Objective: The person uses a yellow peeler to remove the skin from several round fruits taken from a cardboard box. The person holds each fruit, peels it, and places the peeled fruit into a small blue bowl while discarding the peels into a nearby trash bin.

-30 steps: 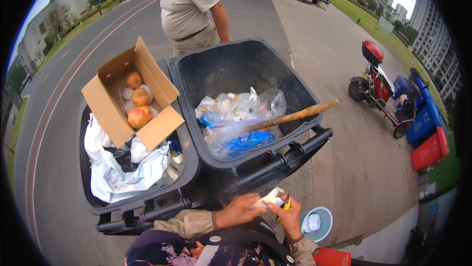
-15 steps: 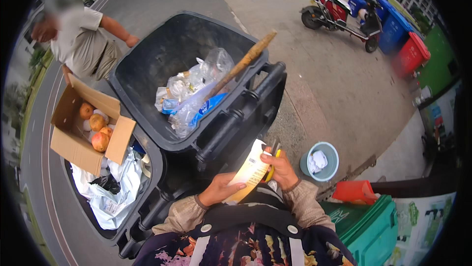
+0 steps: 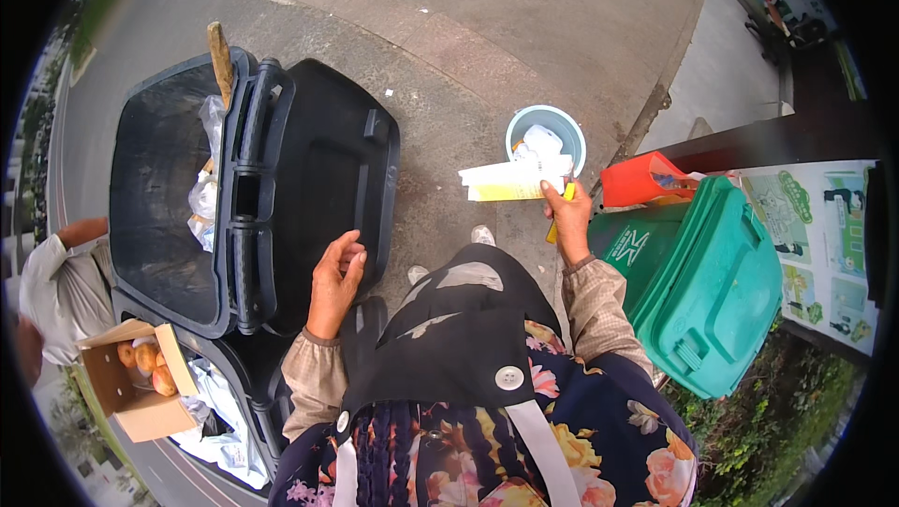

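My right hand (image 3: 571,219) is closed on a white and yellow paper (image 3: 503,179) with some print on it. The same hand grips a yellow-handled tool (image 3: 554,229), whose kind I cannot make out. From my fingers the paper reaches leftward, overlapping the near side of a light blue bucket (image 3: 514,139) in view. White crumpled paper (image 3: 541,142) lies in that bucket. My left hand (image 3: 335,278) holds nothing, its fingers loosely apart, close to the hanging black lid (image 3: 323,189) of a bin.
The black wheeled bin (image 3: 140,179) at left holds plastic bags and a wooden stick (image 3: 221,62). Beside it, a cardboard box (image 3: 154,418) with several round fruits rests on white bags (image 3: 229,446). A person (image 3: 66,292) stands beyond. At right are a green bin (image 3: 721,292) and a red bag (image 3: 644,179).
My left hand has let go of the paper and moved left. My right hand has carried the paper and tool rightward to the bucket. The view has swung right.
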`<move>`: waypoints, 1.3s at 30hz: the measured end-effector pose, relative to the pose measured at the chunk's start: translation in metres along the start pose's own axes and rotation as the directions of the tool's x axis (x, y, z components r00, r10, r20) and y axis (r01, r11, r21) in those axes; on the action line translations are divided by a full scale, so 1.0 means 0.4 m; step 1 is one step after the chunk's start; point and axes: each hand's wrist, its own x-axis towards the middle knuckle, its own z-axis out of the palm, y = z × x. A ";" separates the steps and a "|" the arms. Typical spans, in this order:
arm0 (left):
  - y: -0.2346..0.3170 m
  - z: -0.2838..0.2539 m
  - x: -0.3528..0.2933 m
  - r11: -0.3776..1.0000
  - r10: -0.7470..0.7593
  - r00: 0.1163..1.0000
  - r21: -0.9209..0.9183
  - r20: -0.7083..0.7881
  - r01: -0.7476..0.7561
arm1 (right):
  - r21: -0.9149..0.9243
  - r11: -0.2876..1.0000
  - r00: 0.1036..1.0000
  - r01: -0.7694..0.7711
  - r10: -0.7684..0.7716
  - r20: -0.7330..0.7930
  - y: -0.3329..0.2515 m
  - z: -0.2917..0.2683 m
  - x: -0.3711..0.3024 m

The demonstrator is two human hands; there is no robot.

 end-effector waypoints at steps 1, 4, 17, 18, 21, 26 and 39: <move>-0.005 0.014 -0.013 0.999 -0.033 0.999 -0.010 0.022 0.034 | -0.038 0.999 0.995 0.030 -0.033 -0.098 0.022 -0.046 0.037; -0.001 0.086 -0.055 0.999 -0.029 0.999 0.025 0.026 0.028 | -0.297 0.940 0.951 0.169 -0.235 -0.201 0.121 -0.168 0.175; 0.047 0.026 -0.207 0.986 -0.164 0.939 -0.017 -0.302 0.167 | -0.456 0.814 0.729 -0.360 0.550 0.407 0.400 0.014 0.280; 0.053 -0.003 -0.224 0.983 -0.184 0.934 -0.063 -0.306 0.173 | -0.482 0.799 0.682 -0.360 0.577 0.448 0.406 0.045 0.252; 0.064 -0.109 -0.266 0.979 -0.193 0.912 -0.133 -0.362 0.154 | -0.547 0.765 0.582 -0.340 0.628 0.516 0.345 0.125 0.159; 0.038 -0.272 -0.356 0.935 -0.284 0.853 -0.325 -0.437 0.144 | -0.529 0.817 0.622 -0.229 0.541 0.566 0.233 0.275 0.057; -0.232 -0.689 -0.694 0.923 -0.282 0.412 -0.128 -0.866 0.363 | -0.056 0.998 0.693 0.007 0.036 0.720 -0.121 0.698 -0.337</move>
